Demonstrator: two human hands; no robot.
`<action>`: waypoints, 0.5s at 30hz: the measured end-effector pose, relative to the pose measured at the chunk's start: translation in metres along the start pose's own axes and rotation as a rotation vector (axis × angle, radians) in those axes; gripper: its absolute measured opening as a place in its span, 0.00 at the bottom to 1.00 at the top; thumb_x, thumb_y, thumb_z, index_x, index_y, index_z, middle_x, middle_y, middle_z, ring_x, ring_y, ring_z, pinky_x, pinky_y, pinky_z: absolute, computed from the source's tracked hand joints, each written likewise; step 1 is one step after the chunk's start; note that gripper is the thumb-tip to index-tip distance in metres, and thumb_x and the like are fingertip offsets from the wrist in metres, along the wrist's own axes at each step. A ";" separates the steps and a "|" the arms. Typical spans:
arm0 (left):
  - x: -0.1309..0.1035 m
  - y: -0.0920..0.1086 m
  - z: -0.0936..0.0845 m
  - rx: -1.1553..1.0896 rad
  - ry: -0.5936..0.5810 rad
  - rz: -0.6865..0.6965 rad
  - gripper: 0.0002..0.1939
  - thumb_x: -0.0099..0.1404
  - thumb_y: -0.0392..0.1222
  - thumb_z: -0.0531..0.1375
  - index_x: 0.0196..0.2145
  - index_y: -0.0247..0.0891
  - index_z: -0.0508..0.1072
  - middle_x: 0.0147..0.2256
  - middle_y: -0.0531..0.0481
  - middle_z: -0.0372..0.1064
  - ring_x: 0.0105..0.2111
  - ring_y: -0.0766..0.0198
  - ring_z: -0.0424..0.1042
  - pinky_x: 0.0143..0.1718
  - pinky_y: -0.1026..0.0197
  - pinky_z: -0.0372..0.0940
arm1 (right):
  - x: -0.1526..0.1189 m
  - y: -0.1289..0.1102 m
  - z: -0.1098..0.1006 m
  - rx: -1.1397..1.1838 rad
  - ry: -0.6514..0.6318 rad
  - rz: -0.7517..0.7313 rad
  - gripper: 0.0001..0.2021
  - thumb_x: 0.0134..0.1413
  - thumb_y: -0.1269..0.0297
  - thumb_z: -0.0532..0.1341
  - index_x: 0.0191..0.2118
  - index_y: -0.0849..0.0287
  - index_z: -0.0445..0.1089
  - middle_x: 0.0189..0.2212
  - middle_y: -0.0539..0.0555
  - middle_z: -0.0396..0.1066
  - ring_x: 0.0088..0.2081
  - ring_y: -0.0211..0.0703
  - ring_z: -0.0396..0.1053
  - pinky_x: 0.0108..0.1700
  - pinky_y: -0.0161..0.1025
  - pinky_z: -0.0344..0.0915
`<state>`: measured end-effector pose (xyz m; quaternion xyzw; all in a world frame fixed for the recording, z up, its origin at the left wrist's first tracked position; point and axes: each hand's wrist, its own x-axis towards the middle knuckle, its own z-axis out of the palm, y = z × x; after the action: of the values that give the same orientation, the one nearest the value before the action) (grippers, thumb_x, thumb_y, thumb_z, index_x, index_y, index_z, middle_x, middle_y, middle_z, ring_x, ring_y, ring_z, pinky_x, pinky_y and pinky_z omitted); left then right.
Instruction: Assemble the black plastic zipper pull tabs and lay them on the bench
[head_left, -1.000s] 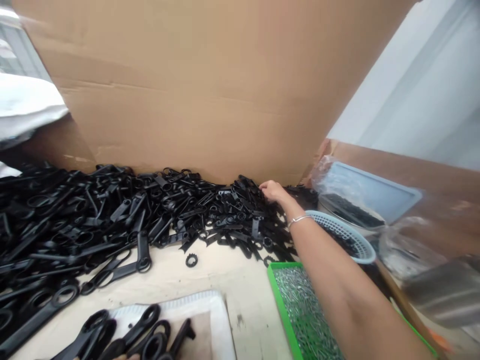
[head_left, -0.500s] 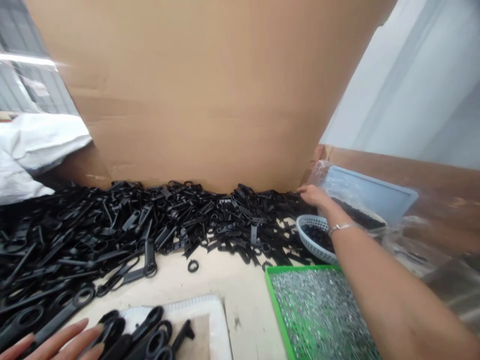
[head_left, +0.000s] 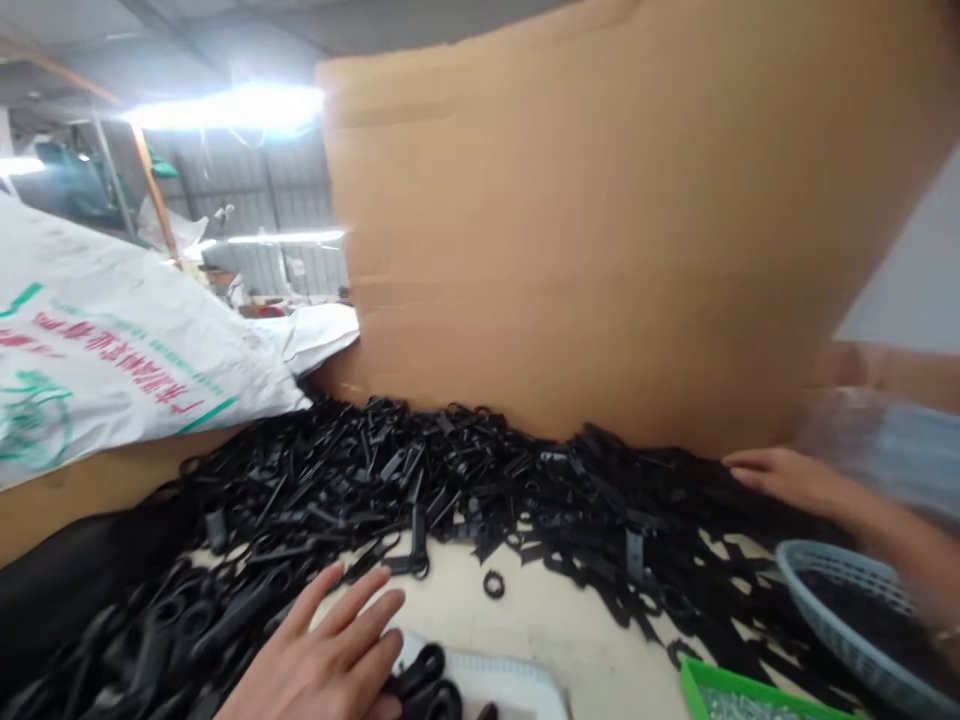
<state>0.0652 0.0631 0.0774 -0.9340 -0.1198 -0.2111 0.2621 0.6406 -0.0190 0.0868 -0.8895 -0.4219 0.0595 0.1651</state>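
Note:
My left hand [head_left: 330,650] is low in the view with its fingers stretched and apart, holding nothing. It hovers over black plastic parts with ring-shaped ends [head_left: 427,680], some of which lie on a white tray [head_left: 517,685] under it. My right hand [head_left: 787,480] reaches out to the right end of a wide pile of black plastic parts [head_left: 405,470], close to the foot of the cardboard sheet [head_left: 600,250]. That hand is smeared, and its fingertips blend into the dark parts, so its grip is unclear. One small black toothed ring [head_left: 493,584] lies alone on the pale table.
A light blue basket [head_left: 825,620] with small dark pieces stands under my right forearm. A green tray [head_left: 697,690] of small shiny metal pieces sits at the lower right. On the left lies a printed white sack [head_left: 135,350]. The cardboard closes off the back.
The view has swung left, bringing the printed sack and ceiling lights into sight. My left hand has come further into view, up over the tray. My right hand stays by the pile's right end.

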 end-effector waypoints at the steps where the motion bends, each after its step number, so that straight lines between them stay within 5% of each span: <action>1: -0.005 0.003 -0.009 0.002 -0.031 -0.015 0.07 0.67 0.50 0.61 0.40 0.47 0.76 0.48 0.58 0.77 0.51 0.66 0.73 0.64 0.66 0.51 | -0.001 -0.012 -0.003 0.008 -0.009 -0.035 0.04 0.63 0.69 0.63 0.40 0.56 0.76 0.46 0.55 0.77 0.46 0.42 0.74 0.53 0.45 0.68; 5: -0.040 0.020 -0.013 0.004 -0.013 -0.109 0.08 0.69 0.49 0.59 0.41 0.46 0.76 0.47 0.59 0.77 0.53 0.66 0.72 0.69 0.65 0.40 | -0.015 -0.074 -0.004 0.089 -0.062 -0.242 0.10 0.60 0.68 0.62 0.42 0.55 0.81 0.47 0.61 0.78 0.45 0.42 0.77 0.45 0.36 0.68; 8: -0.075 0.035 0.002 -0.005 0.153 -0.226 0.15 0.74 0.48 0.51 0.39 0.45 0.76 0.44 0.54 0.78 0.53 0.63 0.71 0.71 0.57 0.36 | -0.040 -0.124 0.003 0.111 -0.075 -0.355 0.11 0.57 0.66 0.63 0.44 0.54 0.81 0.46 0.61 0.79 0.43 0.47 0.78 0.44 0.39 0.69; 10: -0.095 0.041 0.006 0.004 0.159 -0.217 0.15 0.74 0.48 0.51 0.39 0.43 0.76 0.45 0.53 0.78 0.54 0.61 0.70 0.71 0.54 0.35 | -0.061 -0.152 0.006 0.113 -0.056 -0.412 0.11 0.56 0.65 0.64 0.44 0.53 0.81 0.46 0.60 0.79 0.45 0.49 0.78 0.48 0.41 0.69; 15: -0.122 0.049 -0.003 -0.033 0.082 -0.153 0.09 0.70 0.45 0.59 0.43 0.41 0.77 0.49 0.53 0.77 0.53 0.61 0.72 0.72 0.55 0.33 | -0.127 -0.188 0.003 0.153 0.034 -0.435 0.07 0.50 0.62 0.69 0.36 0.44 0.82 0.42 0.53 0.81 0.44 0.49 0.78 0.51 0.43 0.69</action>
<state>-0.0265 0.0068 0.0022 -0.9169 -0.1765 -0.2705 0.2343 0.4217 -0.0049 0.1448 -0.7634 -0.5950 0.0395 0.2483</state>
